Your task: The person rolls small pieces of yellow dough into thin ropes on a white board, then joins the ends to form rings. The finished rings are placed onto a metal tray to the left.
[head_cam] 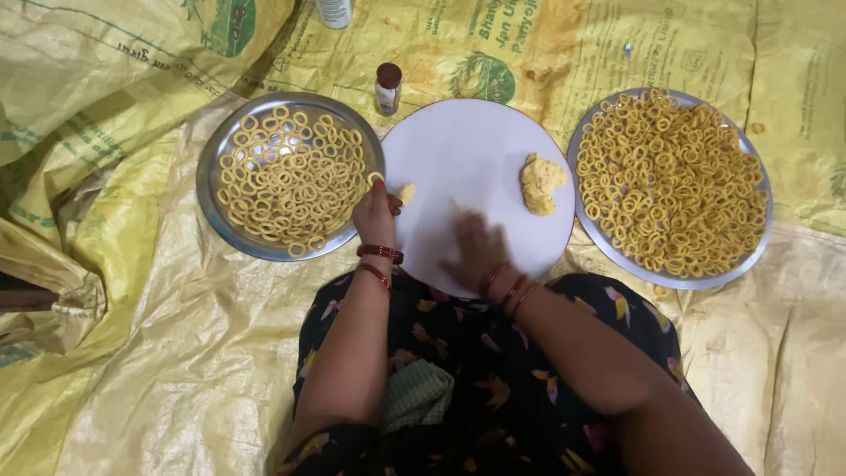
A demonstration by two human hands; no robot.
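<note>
Here the right hand (476, 251) lies flat and open, palm pressing a thin dough strip (457, 210) on the white round board (467, 150). The left hand (374, 216) pinches a small dough piece (405, 192) at the board's nine o'clock edge. Soft, tearable dough: hold it lightly at the ends. The dough lump (539, 183) sits at three o'clock.

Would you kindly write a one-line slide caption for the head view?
Left hand sets a dough ring by the left steel plate; right hand presses on the white board.
</note>
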